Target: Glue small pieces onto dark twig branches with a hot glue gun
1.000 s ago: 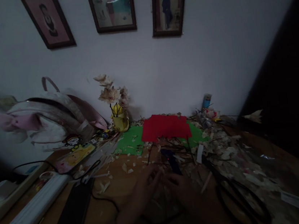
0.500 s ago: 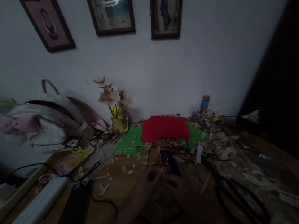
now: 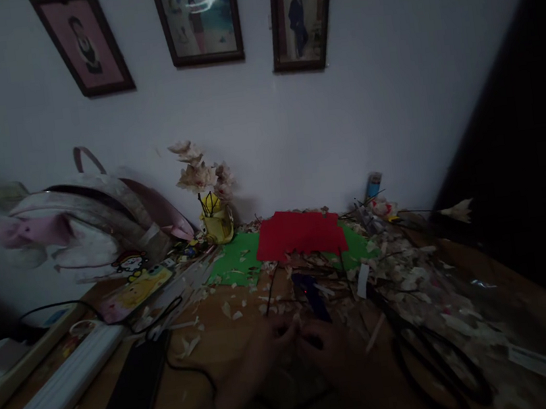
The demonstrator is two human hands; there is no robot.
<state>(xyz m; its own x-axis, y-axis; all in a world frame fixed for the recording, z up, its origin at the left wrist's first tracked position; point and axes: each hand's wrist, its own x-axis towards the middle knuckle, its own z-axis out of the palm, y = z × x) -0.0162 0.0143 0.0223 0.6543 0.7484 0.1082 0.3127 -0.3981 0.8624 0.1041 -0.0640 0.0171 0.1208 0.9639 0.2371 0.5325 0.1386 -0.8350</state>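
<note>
My left hand (image 3: 274, 340) and my right hand (image 3: 328, 350) sit close together, low in the dim view, over the wooden desk (image 3: 218, 324). Their fingers meet around a small pale paper piece (image 3: 296, 321), and the right hand's grip on it is too dark to tell. Just above my right hand lies a dark blue glue gun (image 3: 311, 296) with a tiny red light. Black-handled scissors (image 3: 424, 358) rest to the right among pale paper scraps (image 3: 412, 280). Red paper (image 3: 299, 234) lies over green paper (image 3: 235, 265) beyond my hands.
A black phone (image 3: 128, 401), a white power strip (image 3: 58, 397), and a black cable lie to the left. Farther back stand a cartoon pouch (image 3: 137, 291), a pale backpack (image 3: 87, 227), and a yellow holder (image 3: 216, 221) with paper flowers, against a white wall.
The whole view has drifted slightly left and tilted. My hands have drawn a little closer together, and the objects on the desk have not visibly moved.
</note>
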